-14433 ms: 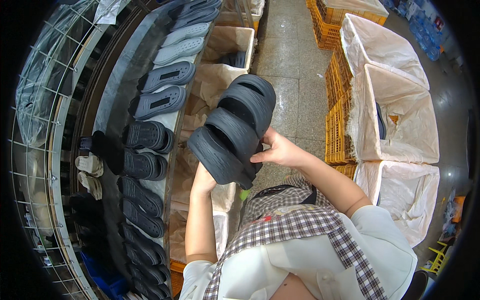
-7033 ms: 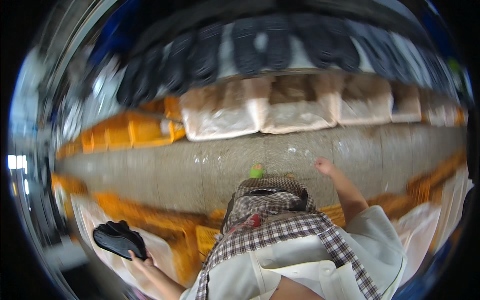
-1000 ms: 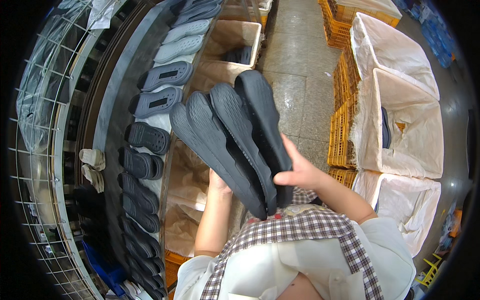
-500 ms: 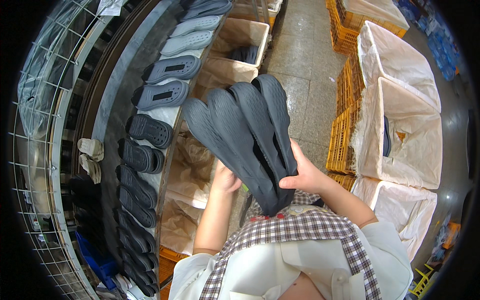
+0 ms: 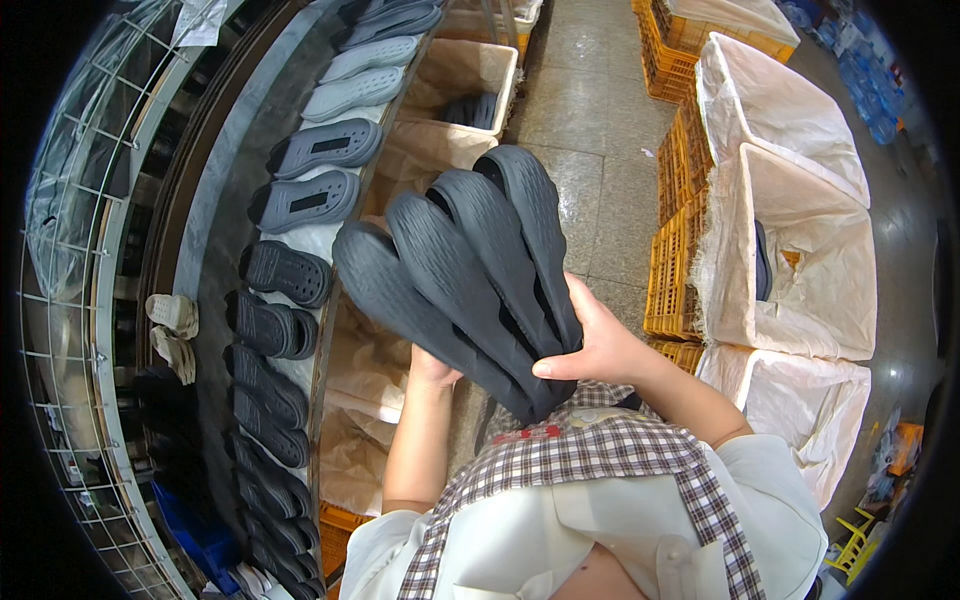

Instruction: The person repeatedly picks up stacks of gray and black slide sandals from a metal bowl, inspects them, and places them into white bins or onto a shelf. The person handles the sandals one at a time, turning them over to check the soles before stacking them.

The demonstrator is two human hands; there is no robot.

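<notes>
Several dark grey shoe soles (image 5: 455, 255) are held up in front of my chest, fanned out at their far ends and bunched together at the near end. My right hand (image 5: 597, 338) clasps the stack's right edge, its thumb lying across the top of the soles. On the left side, my left hand (image 5: 437, 367) holds the stack from below and beside it, with its fingers mostly hidden under the soles.
To the left runs a bench carrying rows of black soles (image 5: 262, 390) and grey soles (image 5: 345, 93). Cloth-lined bins (image 5: 810, 270) and orange crates (image 5: 676, 265) stand on the right. Another lined bin (image 5: 495, 75) sits beyond the stack, beside the tiled floor (image 5: 575, 110).
Both hands have carried the soles slightly left, and the stack appears a little more tilted and fanned. The surroundings have also shifted slightly left in the view.
</notes>
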